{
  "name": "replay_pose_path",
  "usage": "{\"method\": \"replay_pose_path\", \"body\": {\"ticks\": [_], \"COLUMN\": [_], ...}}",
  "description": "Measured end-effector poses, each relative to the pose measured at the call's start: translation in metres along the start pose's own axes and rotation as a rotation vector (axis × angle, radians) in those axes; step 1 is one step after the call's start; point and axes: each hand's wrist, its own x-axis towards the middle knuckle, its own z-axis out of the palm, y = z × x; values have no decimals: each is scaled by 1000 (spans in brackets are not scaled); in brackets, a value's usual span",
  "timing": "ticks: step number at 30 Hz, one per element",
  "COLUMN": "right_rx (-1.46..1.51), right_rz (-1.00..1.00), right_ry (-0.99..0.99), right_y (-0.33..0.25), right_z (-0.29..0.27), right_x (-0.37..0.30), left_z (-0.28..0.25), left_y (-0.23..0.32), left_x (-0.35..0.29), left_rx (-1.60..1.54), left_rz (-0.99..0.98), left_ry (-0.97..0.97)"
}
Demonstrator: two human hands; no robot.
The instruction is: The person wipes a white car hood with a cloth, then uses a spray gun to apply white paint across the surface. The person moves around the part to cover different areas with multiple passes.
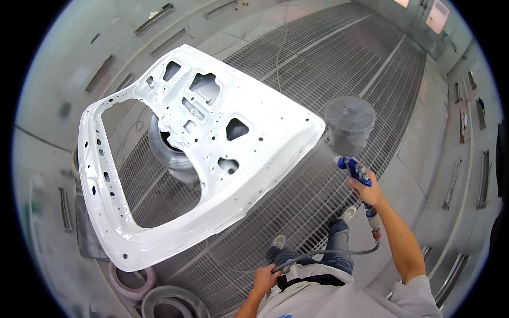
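My right hand (pixel 371 188) is wrapped round the handle of a blue spray gun (pixel 354 168). A greyish, see-through paint cup (pixel 350 124) sits at the gun's head, near the right corner of a white car tailgate panel (pixel 254 151). From the gun's lower end a grey air hose (pixel 328 252) curves round to my left hand (pixel 265 278), whose fingers are closed on it by my waist. The panel lies raised above the floor, glossy white, with a large window opening and several smaller cut-outs. Gun and panel appear apart.
Under the panel, tyres (pixel 169 151) show through the window opening. More rings stand at the lower left, a pinkish one (pixel 132 281) and a grey tyre (pixel 175 305). Metal floor grating (pixel 328 47) runs between pale booth walls (pixel 47 132). A thin hose (pixel 281 47) trails across the grating.
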Motion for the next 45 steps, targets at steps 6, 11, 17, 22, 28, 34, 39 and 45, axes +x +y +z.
{"method": "replay_pose_path", "body": {"ticks": [6, 11, 17, 22, 28, 34, 39, 45], "right_rx": [98, 65, -183, -313, -417, -448, -505, -482], "right_rz": [-88, 2, 55, 117, -94, -283, -100, -97], "right_ry": [-129, -406, -854, -1191, -1380, -1361, -1309, -1240], "right_y": [8, -12, -43, -51, -53, -112, -206, -278], "right_z": [-131, -213, -248, -234, -199, -163, -113, -35], "right_x": [108, 167, 224, 278, 387, 530, 626, 744], "left_z": [107, 204, 260, 275, 267, 221, 159, 109], "left_y": [85, 192, 297, 349, 394, 431, 460, 482], "left_x": [78, 118, 181, 244, 334, 444, 514, 613], "left_rx": [-22, -185, -407, -449, -506, -555, -581, -622], "left_rz": [-77, -95, -176, -305, -439, -548, -627, -716], "left_ry": [172, 244, 294, 377, 532, 661, 623, 762]}}
